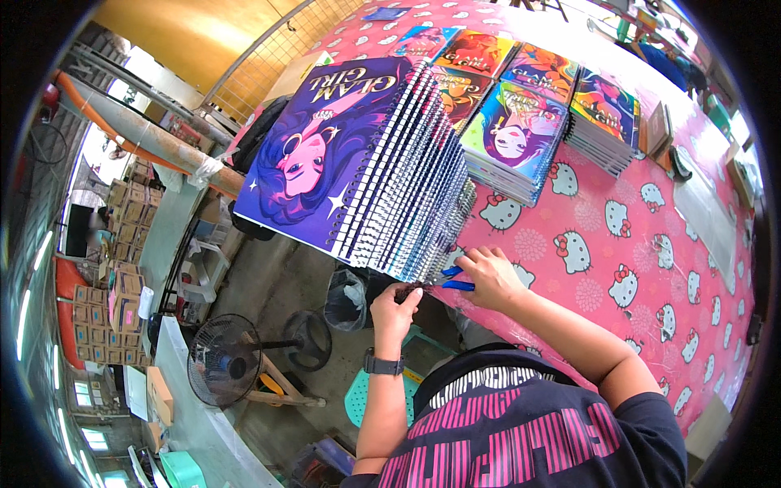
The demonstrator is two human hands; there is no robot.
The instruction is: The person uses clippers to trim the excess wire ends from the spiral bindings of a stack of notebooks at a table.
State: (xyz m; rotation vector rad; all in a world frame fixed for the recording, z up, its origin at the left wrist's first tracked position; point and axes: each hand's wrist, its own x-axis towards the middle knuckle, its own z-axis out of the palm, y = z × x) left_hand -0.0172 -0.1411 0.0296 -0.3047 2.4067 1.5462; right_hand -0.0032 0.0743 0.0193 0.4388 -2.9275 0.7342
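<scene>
A tall stack of spiral-bound notebooks (313, 154) leans at the table's front left edge, the top cover purple with a drawn long-haired figure. Its wire-bound spines fan toward the right. My right hand (490, 279) is closed around blue-handled pliers (457, 285), whose jaws point left at the stack's near corner. Just left of those jaws, my left hand (392, 311) is closed, thumb up, on a dark, tangled bunch (412, 290) at the same corner. What the bunch is made of is too small to tell.
Behind the stack stand more piles of colourful notebooks (521, 134) on a pink patterned tablecloth (590, 281). Below left are a black fan (225, 359), a lined waste bin (346, 301) and a turquoise stool (368, 398). Brown boxes (106, 313) are piled at the far left.
</scene>
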